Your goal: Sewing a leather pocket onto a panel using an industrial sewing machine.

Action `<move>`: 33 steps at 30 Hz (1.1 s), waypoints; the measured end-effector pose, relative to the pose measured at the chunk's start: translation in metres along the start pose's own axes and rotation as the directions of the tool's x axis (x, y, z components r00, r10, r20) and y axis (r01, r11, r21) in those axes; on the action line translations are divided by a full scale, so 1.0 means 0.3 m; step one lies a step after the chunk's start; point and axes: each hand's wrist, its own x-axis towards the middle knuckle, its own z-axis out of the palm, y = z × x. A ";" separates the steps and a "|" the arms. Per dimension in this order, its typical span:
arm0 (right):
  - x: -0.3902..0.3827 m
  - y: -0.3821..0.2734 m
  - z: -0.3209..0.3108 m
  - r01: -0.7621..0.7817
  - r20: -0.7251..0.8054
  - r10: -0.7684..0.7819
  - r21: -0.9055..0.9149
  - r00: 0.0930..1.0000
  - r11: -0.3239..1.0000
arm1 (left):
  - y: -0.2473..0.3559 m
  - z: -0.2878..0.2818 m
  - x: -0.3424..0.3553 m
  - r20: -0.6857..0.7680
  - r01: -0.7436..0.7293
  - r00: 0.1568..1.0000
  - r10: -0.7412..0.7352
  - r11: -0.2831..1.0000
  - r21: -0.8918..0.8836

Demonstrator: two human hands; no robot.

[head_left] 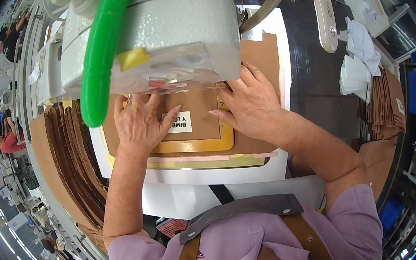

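Both of my hands lie palm down on brown fabric [255,142] in front of a white machine head [180,22], apparently a sewing machine. My left hand [140,121] has its thumb stretched toward a white printed label [180,123]; its fingertips run under the clear plastic guard [180,69] and are partly hidden. My right hand [249,99] rests with fingers spread by the right side of a yellow frame [194,146], its thumb pointing at the label. The frame borders a brown panel [202,105] that carries the label. Neither hand grips anything visible.
A thick green tube [103,65] hangs in front of the machine. Stacked brown fabric [63,162] stands at the left. On the right are a long white handle-like piece [323,9], white cloths [360,69] and hanging brown pieces [384,104]. Other people [6,135] work far left.
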 end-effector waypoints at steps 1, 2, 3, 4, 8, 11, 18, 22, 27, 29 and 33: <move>0.002 -0.002 0.004 0.001 0.001 -0.001 0.000 1.000 1.000 | -0.001 -0.008 0.002 0.001 0.001 1.000 -0.001 1.000 -0.001; 0.003 -0.002 0.007 0.007 0.005 -0.007 0.003 1.000 1.000 | 0.000 -0.019 0.007 0.026 0.005 1.000 -0.005 1.000 -0.015; 0.005 -0.003 0.008 0.012 0.008 -0.012 0.006 1.000 1.000 | 0.001 -0.025 0.009 0.052 0.008 0.999 -0.006 1.000 -0.028; 0.006 -0.003 0.008 0.010 0.008 -0.010 0.005 1.000 1.000 | 0.003 -0.023 0.010 0.051 0.006 0.999 -0.005 1.000 -0.030; 0.005 0.000 0.004 0.013 0.007 -0.013 0.007 1.000 1.000 | 0.053 0.003 0.036 -0.068 -0.156 0.987 0.146 0.971 -0.182; -0.006 -0.006 -0.007 0.009 -0.008 -0.008 0.041 1.000 0.999 | 0.104 0.046 0.055 -0.112 -0.251 0.968 0.225 0.889 -0.383; -0.105 -0.031 -0.022 0.185 -0.076 -0.172 0.238 0.982 0.953 | 0.113 0.096 0.071 -0.043 -0.258 0.961 0.272 0.837 -0.483; -0.140 -0.069 0.000 0.294 -0.086 -0.281 0.292 0.956 0.910 | 0.114 0.087 0.075 0.085 -0.200 0.958 0.274 0.849 -0.489; -0.121 -0.075 0.001 0.323 -0.101 -0.308 0.240 0.946 0.915 | 0.119 0.062 0.074 0.063 -0.225 0.958 0.278 0.874 -0.431; -0.122 -0.075 0.007 0.331 -0.117 -0.312 0.215 0.943 0.919 | 0.109 0.066 0.068 0.056 -0.217 0.960 0.275 0.854 -0.472; -0.140 -0.070 0.017 0.330 -0.121 -0.312 0.187 0.942 0.925 | 0.122 0.066 0.058 0.010 -0.241 0.961 0.275 0.860 -0.450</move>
